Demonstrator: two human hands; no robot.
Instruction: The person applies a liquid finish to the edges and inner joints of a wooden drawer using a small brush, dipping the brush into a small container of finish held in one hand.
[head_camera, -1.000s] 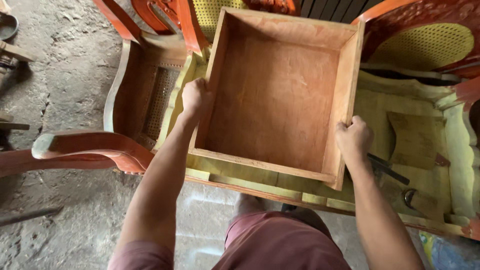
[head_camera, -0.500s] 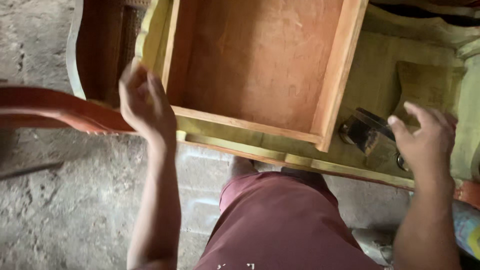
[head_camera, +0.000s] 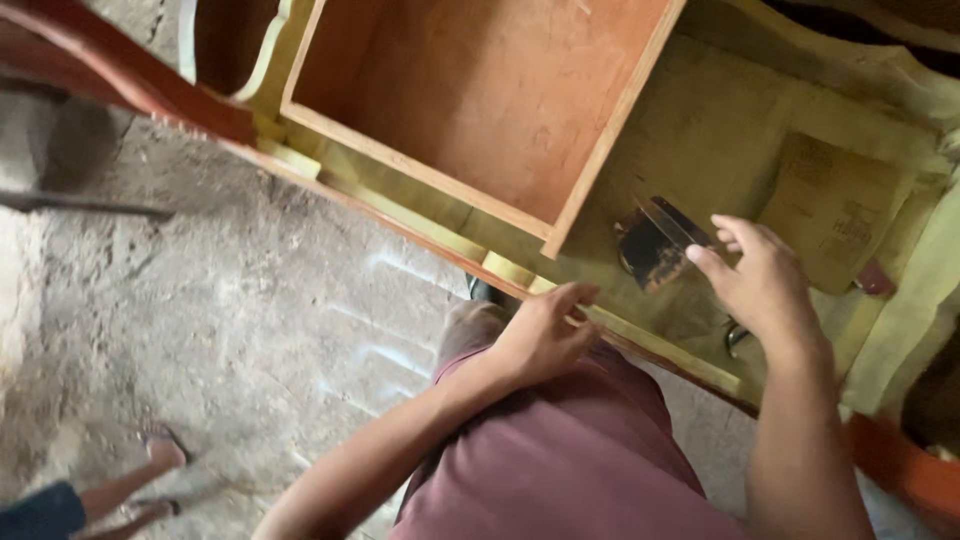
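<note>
Two hands, left hand (head_camera: 540, 335) on bench edge (head_camera: 640, 340), right hand (head_camera: 765, 285) touching one brush (head_camera: 655, 245), one wooden box (head_camera: 480, 100)

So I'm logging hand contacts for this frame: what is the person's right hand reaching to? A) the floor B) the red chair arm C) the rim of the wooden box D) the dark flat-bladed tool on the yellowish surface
D: the right hand has its fingertips at the dark flat-bladed tool, apart from the wooden box.
</note>
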